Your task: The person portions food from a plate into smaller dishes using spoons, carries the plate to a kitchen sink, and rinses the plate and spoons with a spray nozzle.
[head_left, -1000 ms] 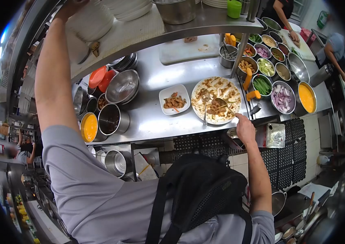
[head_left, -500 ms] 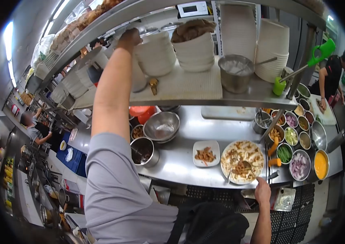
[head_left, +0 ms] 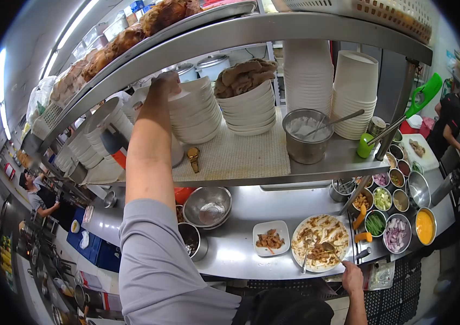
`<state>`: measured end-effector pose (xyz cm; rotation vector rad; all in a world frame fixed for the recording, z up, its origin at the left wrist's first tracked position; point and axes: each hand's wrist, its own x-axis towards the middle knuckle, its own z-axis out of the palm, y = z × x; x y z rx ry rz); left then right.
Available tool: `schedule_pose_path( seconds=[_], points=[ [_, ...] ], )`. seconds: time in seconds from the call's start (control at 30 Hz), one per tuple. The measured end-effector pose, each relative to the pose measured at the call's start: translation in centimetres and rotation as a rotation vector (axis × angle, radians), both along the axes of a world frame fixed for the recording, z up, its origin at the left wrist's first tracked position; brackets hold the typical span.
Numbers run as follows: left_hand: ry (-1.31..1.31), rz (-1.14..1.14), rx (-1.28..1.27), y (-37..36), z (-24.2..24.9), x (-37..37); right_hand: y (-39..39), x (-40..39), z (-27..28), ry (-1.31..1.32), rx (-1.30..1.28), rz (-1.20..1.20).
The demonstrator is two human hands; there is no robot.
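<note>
Shows plain white on the stacked bowls and square dish; white with irregular brown patches on the round plate; cream, woven-textured pattern on the shelf mat; gold on the watch; bright green on the cup; plain grey on the sleeve.

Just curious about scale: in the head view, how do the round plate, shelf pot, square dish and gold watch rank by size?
1. Round plate and shelf pot: too alike to rank; the pot may be nearer the camera.
2. Square dish
3. Gold watch
</note>
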<state>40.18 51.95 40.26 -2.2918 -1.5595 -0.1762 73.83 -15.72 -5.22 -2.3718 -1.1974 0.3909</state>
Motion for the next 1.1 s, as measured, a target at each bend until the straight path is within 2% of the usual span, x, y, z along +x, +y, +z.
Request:
schedule_pose_path(
  seconds=[0.1, 0.27, 0.33, 0.47, 0.53, 0.57, 0.63, 0.77, 0.83, 0.87, 0.9, 0.93, 0.97, 1.0, 1.03, 1.1],
  points=[
    [-0.096, -0.043, -0.091, 1.2, 0.5, -0.6, 0.0, 0.1, -0.2, -0.01, 0.005, 0.004],
    [-0.198, -0.193, 0.049, 3.5, 1.0, -2.1, 0.2, 0.1, 0.1, 0.002, -0.003, -0.003],
    [-0.154, -0.341, 0.248, 2.8, 1.6, -2.1, 0.5, 0.0, 0.1, -0.008, 0.04, 0.002],
    [-0.144, -0.365, 0.181, 1.9, 1.8, -2.6, 0.6, -0.2, 0.3, 0.008, 0.036, -0.011],
    [-0.137, -0.441, 0.369, 2.8, 1.5, -2.6, 0.5, -0.2, 0.2, 0.006, 0.031, -0.01],
    [-0.139, -0.44, 0.365, 3.4, 1.8, -2.5, 0.5, -0.2, 0.1, 0.009, 0.034, -0.007],
    [-0.111, -0.563, 0.965, 4.3, 1.8, -2.4, 0.6, -0.2, -0.3, 0.012, 0.024, 0.001],
    [0.012, -0.376, 0.839, 1.8, 3.2, -3.7, 0.3, -0.1, -0.7, 0.033, 0.042, 0.031],
    [0.255, -0.235, 0.752, 1.6, 3.7, -4.8, 0.1, 0.5, -1.4, 0.026, 0.063, 0.062],
    [0.474, -0.152, 0.508, -2.8, 4.5, -4.1, 0.1, 0.7, -1.6, 0.02, -0.006, 0.048],
    [0.11, -0.181, 0.334, 2.6, 4.6, -6.3, 0.0, 1.0, -2.1, 0.008, -0.004, 0.066],
    [0.127, -0.321, 0.421, -1.6, 4.5, -6.7, 0.1, 0.9, -1.5, 0.018, 0.005, 0.074],
    [-0.497, -0.323, 0.052, -7.7, 4.0, -6.3, 0.1, 1.2, -1.6, 0.03, 0.022, 0.096],
    [-1.037, -0.145, -0.178, -8.8, 2.3, -6.2, -0.3, 1.7, -2.3, -0.007, 0.057, 0.153],
    [-1.033, -0.121, -0.224, -9.7, 0.9, -6.7, -0.2, 1.8, -2.3, 0.007, 0.078, 0.138],
    [-0.984, -0.214, -0.151, -11.7, 0.3, -9.0, 0.1, 1.9, -1.7, 0.006, 0.093, 0.146]
  ],
)
